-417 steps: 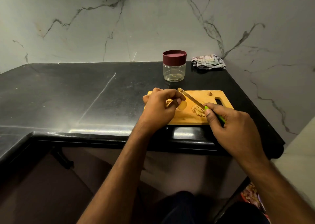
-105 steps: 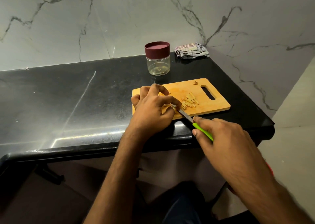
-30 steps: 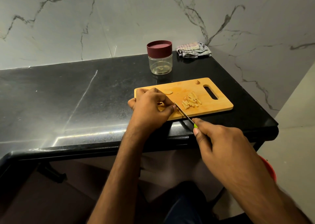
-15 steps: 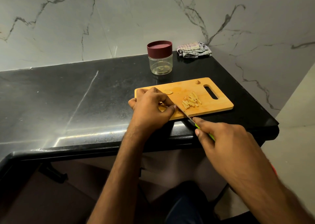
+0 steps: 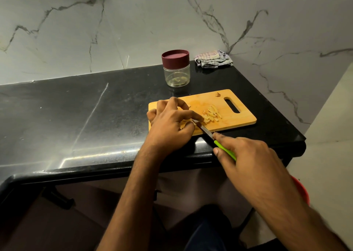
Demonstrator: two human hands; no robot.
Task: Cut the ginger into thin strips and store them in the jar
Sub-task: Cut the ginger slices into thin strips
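Seen from the head camera, a person slices ginger on a wooden cutting board (image 5: 238, 119) at the counter's edge: the left hand (image 5: 170, 124) curls its fingers over the uncut ginger piece, mostly hidden beneath them at the board's near left, while the right hand (image 5: 246, 155) grips the green-handled knife (image 5: 214, 138), its blade beside the left fingertips. Cut strips (image 5: 212, 114) lie mid-board. Behind the board, the jar (image 5: 176, 69) stands lidded; cutting appears unfinished, and next the strips need gathering and the lid removing
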